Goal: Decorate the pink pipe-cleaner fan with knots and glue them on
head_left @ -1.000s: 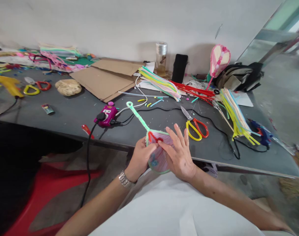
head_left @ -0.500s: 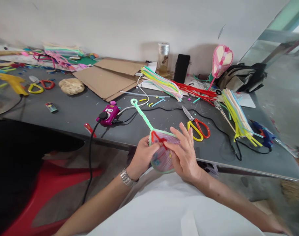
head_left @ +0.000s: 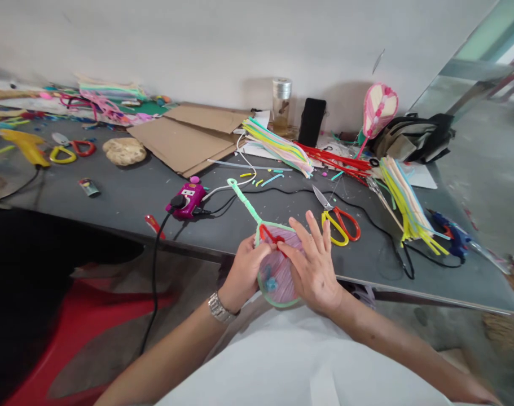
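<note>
While the left hand (head_left: 244, 269) curls closed around the rim of a pipe-cleaner fan (head_left: 282, 285), the right hand (head_left: 316, 265) lies open across it, fingers spread, touching the red twist (head_left: 268, 232).

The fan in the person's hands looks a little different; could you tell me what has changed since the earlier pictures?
The fan has shifted slightly lower and rightward. The right hand has spread its fingers across it, while the left hand stays gripping near the red pipe cleaner. Neither hand let go. The scissors stay on the table.
</note>
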A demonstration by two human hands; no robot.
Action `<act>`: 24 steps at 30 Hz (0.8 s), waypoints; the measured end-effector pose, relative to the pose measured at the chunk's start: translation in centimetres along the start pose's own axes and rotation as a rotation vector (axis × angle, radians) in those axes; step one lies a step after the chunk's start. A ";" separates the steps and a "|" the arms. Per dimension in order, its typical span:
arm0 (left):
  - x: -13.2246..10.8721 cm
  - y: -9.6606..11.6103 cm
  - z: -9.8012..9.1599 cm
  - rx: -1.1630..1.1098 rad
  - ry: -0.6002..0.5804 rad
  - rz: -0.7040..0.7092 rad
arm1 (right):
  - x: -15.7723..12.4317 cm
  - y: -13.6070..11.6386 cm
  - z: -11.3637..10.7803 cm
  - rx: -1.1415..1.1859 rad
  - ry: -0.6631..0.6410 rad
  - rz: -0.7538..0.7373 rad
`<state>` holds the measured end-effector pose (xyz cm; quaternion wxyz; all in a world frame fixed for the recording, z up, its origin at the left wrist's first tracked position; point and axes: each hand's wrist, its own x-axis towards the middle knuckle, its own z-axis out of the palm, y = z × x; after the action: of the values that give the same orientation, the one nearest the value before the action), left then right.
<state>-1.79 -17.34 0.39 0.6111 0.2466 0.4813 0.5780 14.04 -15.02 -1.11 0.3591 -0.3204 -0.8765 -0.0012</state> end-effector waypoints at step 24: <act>19.9 8.4 0.5 -0.266 0.252 0.172 | 25.3 24.6 10.9 0.039 0.309 1.045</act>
<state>-7.89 3.37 1.81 0.5218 0.1297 0.4505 0.7127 7.44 21.22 1.14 0.4426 -0.7026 -0.5376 0.1466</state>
